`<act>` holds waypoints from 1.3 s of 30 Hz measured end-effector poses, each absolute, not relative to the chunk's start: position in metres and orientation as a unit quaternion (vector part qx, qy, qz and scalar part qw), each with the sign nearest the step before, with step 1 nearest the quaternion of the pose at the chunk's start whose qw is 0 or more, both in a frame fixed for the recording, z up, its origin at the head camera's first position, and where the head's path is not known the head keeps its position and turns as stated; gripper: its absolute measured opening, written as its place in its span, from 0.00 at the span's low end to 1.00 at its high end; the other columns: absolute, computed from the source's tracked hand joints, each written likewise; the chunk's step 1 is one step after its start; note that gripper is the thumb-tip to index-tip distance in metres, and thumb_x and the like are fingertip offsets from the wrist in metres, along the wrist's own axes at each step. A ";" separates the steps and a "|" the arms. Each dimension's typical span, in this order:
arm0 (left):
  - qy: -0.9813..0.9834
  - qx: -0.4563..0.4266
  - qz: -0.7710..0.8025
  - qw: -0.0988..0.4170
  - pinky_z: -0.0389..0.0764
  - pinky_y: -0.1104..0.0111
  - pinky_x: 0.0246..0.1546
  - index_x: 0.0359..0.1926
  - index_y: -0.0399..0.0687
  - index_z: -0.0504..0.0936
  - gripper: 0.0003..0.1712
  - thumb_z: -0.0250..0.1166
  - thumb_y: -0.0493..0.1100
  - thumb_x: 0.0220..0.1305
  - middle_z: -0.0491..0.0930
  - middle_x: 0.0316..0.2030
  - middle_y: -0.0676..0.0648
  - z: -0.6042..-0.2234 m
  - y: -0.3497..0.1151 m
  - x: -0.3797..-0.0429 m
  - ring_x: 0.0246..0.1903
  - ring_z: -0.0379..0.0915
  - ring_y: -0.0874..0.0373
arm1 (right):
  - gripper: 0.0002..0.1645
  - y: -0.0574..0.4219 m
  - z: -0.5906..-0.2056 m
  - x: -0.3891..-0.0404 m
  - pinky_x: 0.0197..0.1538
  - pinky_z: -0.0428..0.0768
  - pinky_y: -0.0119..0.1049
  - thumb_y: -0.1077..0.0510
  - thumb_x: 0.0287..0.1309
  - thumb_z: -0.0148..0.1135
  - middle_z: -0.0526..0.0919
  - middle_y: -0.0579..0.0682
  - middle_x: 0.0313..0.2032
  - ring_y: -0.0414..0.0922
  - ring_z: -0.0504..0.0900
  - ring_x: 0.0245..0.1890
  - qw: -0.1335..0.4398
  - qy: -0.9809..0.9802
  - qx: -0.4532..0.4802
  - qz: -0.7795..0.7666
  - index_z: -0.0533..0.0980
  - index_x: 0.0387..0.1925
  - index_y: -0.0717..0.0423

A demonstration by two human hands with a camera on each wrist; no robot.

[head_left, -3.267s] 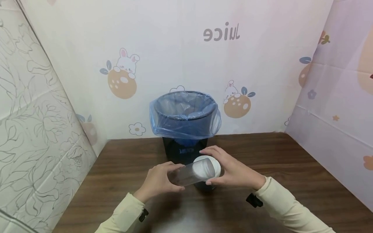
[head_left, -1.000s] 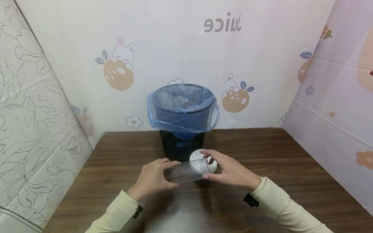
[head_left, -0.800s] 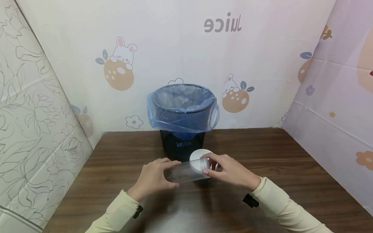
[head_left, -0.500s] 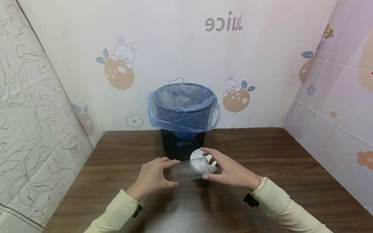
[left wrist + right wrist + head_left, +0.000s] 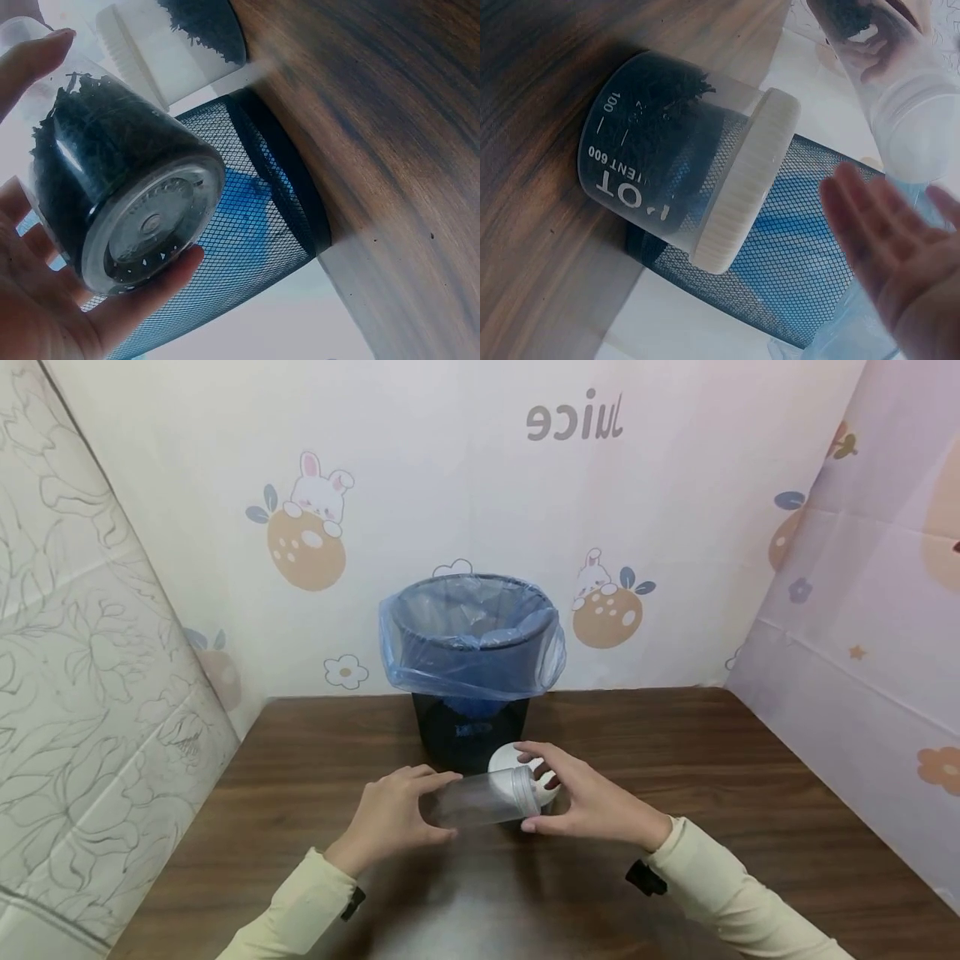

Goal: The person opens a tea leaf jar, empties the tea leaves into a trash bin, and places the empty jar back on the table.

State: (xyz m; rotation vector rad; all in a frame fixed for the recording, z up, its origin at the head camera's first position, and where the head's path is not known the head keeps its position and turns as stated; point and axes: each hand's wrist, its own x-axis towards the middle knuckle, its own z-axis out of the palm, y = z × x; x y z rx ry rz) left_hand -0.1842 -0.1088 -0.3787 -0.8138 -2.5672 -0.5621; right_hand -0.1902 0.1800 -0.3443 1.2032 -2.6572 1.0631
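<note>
My left hand (image 5: 393,814) grips a clear plastic jar (image 5: 480,802) near its base, holding it tilted with the ridged end toward the right. Dark, leaf-like shreds fill its lower part in the left wrist view. Around that ridged end, my right hand (image 5: 592,797) has its thumb and fingers spread apart; the right wrist view shows these fingers loose, just off the translucent end. Behind the held jar, a second clear jar (image 5: 652,135) stands upright on the table with a white ribbed lid (image 5: 746,180). It carries white print and also contains dark shreds.
A black mesh waste bin (image 5: 468,727) with a blue plastic liner (image 5: 480,672) over its rim stands behind the jars. The brown wood-grain table (image 5: 660,735) meets a patterned cloth wall (image 5: 450,460) at the back.
The right hand has closed on the ridged end and spread off it again, while the left hand keeps its grip. The view has tipped slightly downward since the earliest frame.
</note>
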 end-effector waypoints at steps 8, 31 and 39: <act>-0.911 -0.297 -0.198 0.206 0.75 0.64 0.25 0.51 0.63 0.83 0.38 0.78 0.62 0.32 0.78 0.35 0.61 -0.379 -0.109 -0.184 0.34 0.75 0.61 | 0.27 0.178 -0.344 -0.189 0.36 0.80 0.36 0.48 0.59 0.64 0.78 0.43 0.34 0.40 0.78 0.32 0.009 -0.859 0.370 0.354 0.70 0.57 0.52; -0.925 -0.274 -0.200 0.171 0.75 0.62 0.26 0.54 0.64 0.81 0.38 0.77 0.60 0.36 0.79 0.38 0.60 -0.383 -0.115 -0.177 0.37 0.76 0.60 | 0.32 0.173 -0.354 -0.191 0.36 0.80 0.38 0.52 0.50 0.73 0.77 0.41 0.41 0.41 0.78 0.34 0.073 -0.819 0.434 0.368 0.71 0.56 0.54; -0.920 -0.286 -0.196 0.182 0.74 0.64 0.25 0.54 0.65 0.81 0.38 0.78 0.61 0.36 0.79 0.38 0.60 -0.382 -0.110 -0.186 0.36 0.76 0.61 | 0.39 0.184 -0.350 -0.191 0.35 0.80 0.38 0.55 0.48 0.74 0.76 0.44 0.42 0.39 0.78 0.36 0.063 -0.829 0.402 0.384 0.66 0.61 0.54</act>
